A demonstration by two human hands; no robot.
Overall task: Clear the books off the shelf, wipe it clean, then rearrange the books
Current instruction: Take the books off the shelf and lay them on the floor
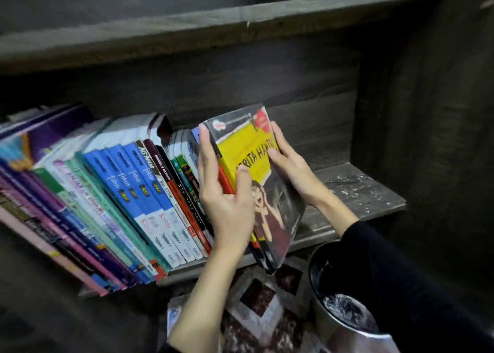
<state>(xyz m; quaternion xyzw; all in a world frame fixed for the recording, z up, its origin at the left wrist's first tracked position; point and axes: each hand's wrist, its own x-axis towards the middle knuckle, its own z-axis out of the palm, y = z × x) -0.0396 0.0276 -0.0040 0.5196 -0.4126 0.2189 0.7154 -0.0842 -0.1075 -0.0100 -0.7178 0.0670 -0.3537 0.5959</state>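
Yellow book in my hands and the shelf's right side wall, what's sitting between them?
In the head view, no books: only the right hand gripping the yellow book, then bare shelf board with white flecks up to the side wall.

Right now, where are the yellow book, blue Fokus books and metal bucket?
yellow book (240, 144): head view, front cover.
blue Fokus books (128, 181): head view, a spine.
metal bucket (324, 323): head view, outer wall.
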